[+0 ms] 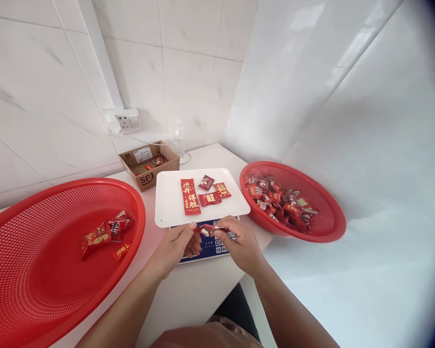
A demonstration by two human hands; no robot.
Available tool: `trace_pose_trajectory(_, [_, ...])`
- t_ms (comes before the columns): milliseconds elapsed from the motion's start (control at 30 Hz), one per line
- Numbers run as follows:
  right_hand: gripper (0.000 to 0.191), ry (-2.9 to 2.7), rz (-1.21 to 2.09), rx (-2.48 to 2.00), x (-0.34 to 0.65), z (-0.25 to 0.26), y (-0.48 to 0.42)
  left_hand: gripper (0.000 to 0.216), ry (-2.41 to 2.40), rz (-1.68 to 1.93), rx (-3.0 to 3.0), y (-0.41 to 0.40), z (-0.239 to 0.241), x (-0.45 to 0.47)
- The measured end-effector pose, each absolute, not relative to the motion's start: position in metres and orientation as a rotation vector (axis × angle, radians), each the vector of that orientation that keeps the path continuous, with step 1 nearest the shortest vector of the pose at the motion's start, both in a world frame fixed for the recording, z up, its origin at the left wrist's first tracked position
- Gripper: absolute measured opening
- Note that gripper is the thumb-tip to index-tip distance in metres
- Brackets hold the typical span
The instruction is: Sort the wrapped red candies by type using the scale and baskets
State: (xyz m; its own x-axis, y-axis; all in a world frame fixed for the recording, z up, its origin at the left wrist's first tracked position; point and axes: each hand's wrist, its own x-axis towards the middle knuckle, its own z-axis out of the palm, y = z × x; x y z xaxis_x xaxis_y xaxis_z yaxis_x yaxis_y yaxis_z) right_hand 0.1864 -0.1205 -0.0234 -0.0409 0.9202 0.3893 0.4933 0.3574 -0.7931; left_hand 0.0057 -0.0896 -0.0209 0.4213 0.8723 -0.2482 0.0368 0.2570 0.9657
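In front of the scale, my left hand [179, 244] and my right hand [241, 241] both have their fingers closed. Between them they pinch a small dark red snack packet [205, 231], one end in each hand; I cannot tell whether it is one packet or two. Just beyond lies the white scale tray [168, 183], bearing a long red packet [190, 197] and three smaller ones: a dark red packet [206, 182], a red packet [210, 198] and a red-and-gold packet [222, 190]. My hands partly cover the scale's blue keypad panel [208, 250].
A red basket [139, 212] on the left holds several packets [96, 239]. The right red basket [335, 224] contains many small packets [279, 200]. Behind stand a cardboard box [148, 180] and a clear plastic bottle [179, 140], near a wall socket [126, 121]. Tiled walls bound the table.
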Motion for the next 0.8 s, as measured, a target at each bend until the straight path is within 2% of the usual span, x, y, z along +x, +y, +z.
trace_pose_trajectory(400, [0.032, -1.571, 0.867, -1.369, 0.1840, -0.0224, -0.1196, 0.032, 0.883, 0.843, 1.254, -0.0913, -0.0219, 0.0056])
trace_pose_trajectory(800, [0.035, -1.553, 1.017, -1.292, 0.1837, -0.0177, -0.1220, 0.033, 0.870, 0.860, 1.161, -0.0939, -0.0211, 0.0079])
